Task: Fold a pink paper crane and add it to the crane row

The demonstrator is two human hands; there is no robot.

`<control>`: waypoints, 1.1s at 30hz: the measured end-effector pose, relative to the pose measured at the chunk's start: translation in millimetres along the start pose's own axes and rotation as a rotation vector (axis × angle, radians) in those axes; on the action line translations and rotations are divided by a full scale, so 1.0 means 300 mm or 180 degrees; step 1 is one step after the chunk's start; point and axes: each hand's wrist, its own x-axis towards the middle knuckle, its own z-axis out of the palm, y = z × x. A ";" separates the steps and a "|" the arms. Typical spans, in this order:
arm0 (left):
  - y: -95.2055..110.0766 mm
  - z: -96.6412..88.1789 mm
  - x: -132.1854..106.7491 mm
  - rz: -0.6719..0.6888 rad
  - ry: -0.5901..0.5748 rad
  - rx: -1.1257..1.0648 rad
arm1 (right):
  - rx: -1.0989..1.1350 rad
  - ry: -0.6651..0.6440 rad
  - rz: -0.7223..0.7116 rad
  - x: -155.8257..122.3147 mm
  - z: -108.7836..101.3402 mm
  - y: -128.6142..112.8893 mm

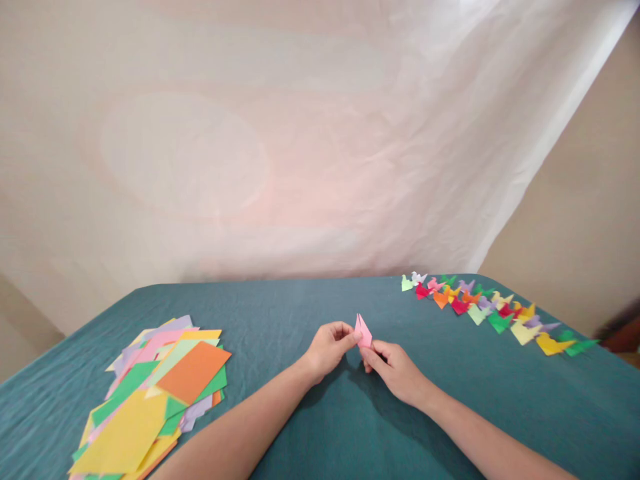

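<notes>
A small pink folded paper (365, 332), kite-shaped with two narrow points upward, is held above the middle of the table. My left hand (331, 347) pinches its left edge between thumb and fingers. At its lower end, my right hand (393, 369) grips it with thumb and forefinger. Parts of the paper's lower edge are hidden behind the fingertips. Both hands are closed on the same piece.
A loose pile of coloured paper sheets (195, 373) spreads over the left of the dark green cloth-covered table (280, 303). Rows of folded paper birds (500, 323) in several colours stand at the right. Behind the table hangs a pale sheet (310, 153).
</notes>
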 end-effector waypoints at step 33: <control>0.052 0.008 -0.032 0.0294 -0.0766 -0.0185 | 0.1522 0.0034 0.0146 0.004 -0.031 0.019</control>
